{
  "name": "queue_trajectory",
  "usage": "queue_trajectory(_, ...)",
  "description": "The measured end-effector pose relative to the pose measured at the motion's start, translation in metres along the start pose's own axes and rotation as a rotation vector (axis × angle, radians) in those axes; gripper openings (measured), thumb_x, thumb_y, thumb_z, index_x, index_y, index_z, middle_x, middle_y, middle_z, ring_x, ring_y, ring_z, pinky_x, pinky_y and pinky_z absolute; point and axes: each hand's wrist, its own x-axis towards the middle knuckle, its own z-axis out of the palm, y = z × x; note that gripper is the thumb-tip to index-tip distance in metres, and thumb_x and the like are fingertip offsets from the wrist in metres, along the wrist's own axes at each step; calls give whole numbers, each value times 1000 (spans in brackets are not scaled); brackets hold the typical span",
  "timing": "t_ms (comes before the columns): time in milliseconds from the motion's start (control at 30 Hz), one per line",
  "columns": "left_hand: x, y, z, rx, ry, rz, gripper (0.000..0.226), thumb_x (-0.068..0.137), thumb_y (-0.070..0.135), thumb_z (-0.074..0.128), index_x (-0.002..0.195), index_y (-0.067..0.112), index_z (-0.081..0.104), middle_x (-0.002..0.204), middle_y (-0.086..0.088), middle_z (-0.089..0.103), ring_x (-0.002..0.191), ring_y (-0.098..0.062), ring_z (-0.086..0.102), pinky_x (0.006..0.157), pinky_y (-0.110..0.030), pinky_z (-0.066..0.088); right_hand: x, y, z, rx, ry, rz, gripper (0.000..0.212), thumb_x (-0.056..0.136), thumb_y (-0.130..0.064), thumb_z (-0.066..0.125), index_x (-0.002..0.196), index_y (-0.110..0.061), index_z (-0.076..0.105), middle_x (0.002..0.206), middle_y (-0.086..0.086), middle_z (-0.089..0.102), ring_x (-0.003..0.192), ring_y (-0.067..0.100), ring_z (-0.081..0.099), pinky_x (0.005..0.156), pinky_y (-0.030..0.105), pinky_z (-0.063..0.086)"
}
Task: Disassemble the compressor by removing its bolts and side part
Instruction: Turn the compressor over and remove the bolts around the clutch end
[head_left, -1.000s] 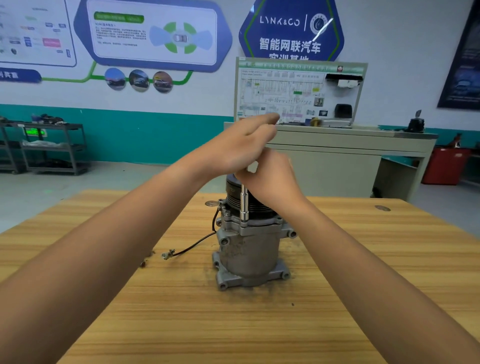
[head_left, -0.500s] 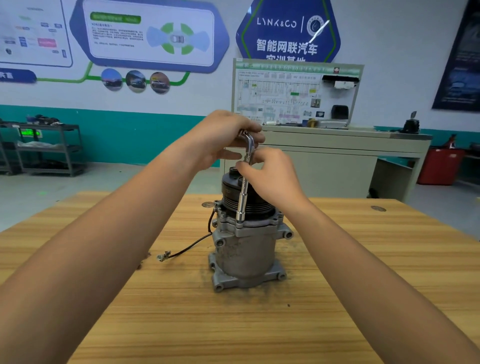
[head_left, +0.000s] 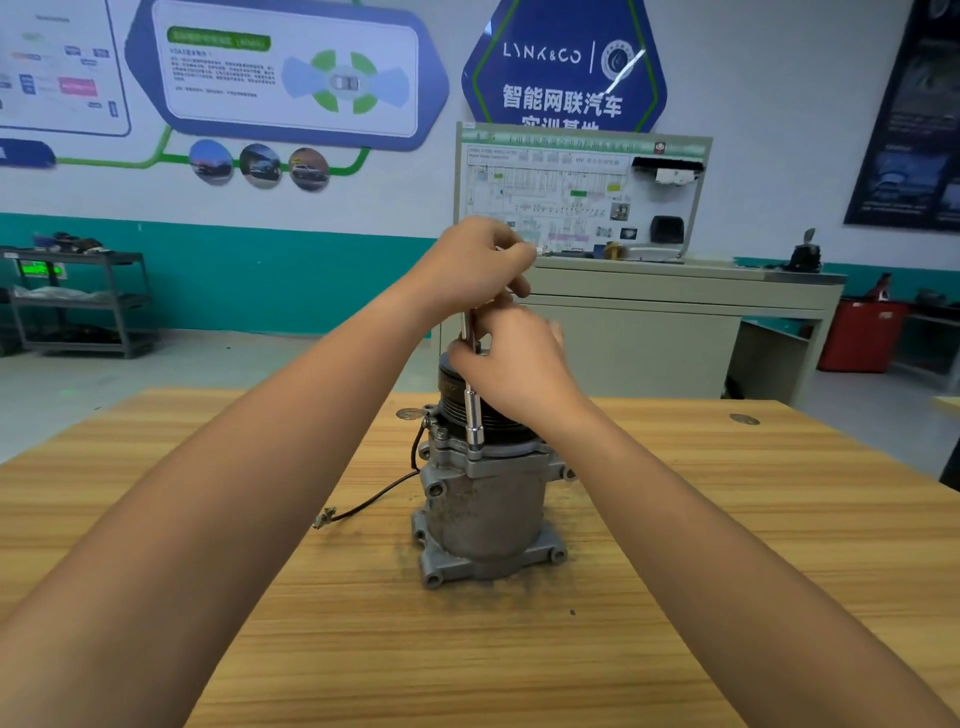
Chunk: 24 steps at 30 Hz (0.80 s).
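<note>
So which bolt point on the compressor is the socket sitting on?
The front-centre one on the upper flange, below the black pulley; the other lugs are bare.

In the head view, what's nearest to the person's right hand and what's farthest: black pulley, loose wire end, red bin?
1. Black pulley, just beneath the right hand.
2. Loose wire end, on the table to the left.
3. Red bin, far off at the back right.
</note>
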Motion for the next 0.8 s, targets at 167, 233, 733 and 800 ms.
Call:
queue_trajectory(167, 2, -5, -4, -106, 15, -115, 21, 93, 14, 46, 83, 18, 64, 55, 7, 66, 53, -3, 58, 46, -12, 40, 2, 5, -1, 4, 1, -11, 18, 84, -28, 55, 69, -18, 50, 94, -5, 51, 89, 15, 43, 102, 52, 24)
queue_trajectory(233, -2, -8, -11, -170, -3, -164, 19, 93, 19, 49, 83, 20, 66, 59, 9, 68, 59, -3, 60, 55, -16, 44, 2, 4, 0, 3, 12, -25, 17, 83, -28, 55, 71, -17, 53, 94, -4, 55, 87, 14, 44, 100, 51, 27)
queue_trajectory(733, -19, -11, -23, 60, 32, 122, 26, 85, 42, 63, 78, 19, 71, 50, 14, 54, 45, 5, 45, 45, -6, 32, 3, 7, 2, 36, -57, -25, 13, 92, -31, 51, 88, -19, 49, 102, 2, 62, 102, 23, 53, 105, 51, 24)
queue_trajectory(800, -9, -8, -16, 252, 114, 138, 28, 85, 45, 60, 74, 19, 67, 48, 14, 52, 50, 4, 49, 45, -10, 31, 1, 9, 5, 64, -39, -19, 17, 91, -29, 52, 88, -13, 54, 97, 4, 62, 96, 24, 53, 103, 50, 27)
